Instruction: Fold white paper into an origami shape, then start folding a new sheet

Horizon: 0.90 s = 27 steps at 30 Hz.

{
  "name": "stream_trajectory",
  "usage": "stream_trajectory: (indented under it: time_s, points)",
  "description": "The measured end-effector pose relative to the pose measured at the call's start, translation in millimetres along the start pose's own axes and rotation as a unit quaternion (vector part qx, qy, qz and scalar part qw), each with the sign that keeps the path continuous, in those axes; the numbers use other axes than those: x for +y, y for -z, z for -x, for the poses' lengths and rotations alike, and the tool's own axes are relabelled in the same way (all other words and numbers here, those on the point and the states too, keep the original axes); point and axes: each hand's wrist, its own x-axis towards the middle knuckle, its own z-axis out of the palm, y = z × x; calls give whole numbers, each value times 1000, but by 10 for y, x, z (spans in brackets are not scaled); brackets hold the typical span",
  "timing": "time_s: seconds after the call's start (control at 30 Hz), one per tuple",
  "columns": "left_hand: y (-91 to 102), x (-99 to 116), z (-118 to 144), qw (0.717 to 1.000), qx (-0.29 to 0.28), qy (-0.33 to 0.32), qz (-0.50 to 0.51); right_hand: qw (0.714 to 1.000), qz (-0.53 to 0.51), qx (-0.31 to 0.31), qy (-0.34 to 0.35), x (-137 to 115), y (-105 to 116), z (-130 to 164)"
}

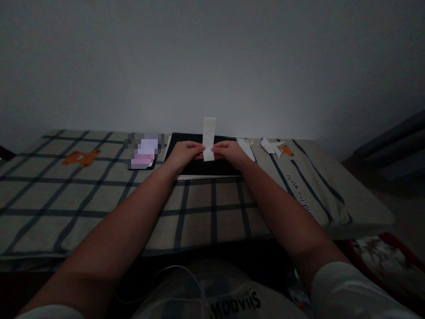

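Dim, underexposed frame, bluish-grey cast. Brightest patch sits at centre, on the pale plaster wall behind the narrow white paper strip. Lower edge falls into near-black shadow. Wide-angle stretch at both sides. A pixelated block at centre-left masks the small flat dark-edged device.

Two bare forearms are seen, ending in the left hand and the right hand, with no rings, watch or bracelet shown. White short sleeves are worn, cut off above the elbows. A pale shirt with dark printed lettering is seen at the chest, and a thin white cable is draped across it.
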Motion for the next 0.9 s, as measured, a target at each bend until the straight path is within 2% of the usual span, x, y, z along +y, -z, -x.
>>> stream_trajectory:
  time_s: [0.1, 0.33, 0.47, 0.6, 0.77, 0.9]
  points:
    - [13, -23, -20, 1000, -12, 5, -23, 1000, 2, 14, -2, -8, -10, -3]
    - [0, 4, -3, 999, 23, -28, -30, 1000, -11, -5, -6, -29, -2, 16]
    - [-12, 28, 23, 1000, 1, -16, -8, 1000, -2, 16, 6, -21, 1, -7]
    - [-4, 27, 25, 999, -11, -9, -31, 999, 0, 32, 13, -7, -4, -33]
    - [4, 17, 11, 997, 16, -36, -65, 1000, -13, 7, -1, 0, 1, -28]
    - [-3, 5, 1, 999, 12, -29, -43, 1000, -10, 13, -1, -11, 0, -24]
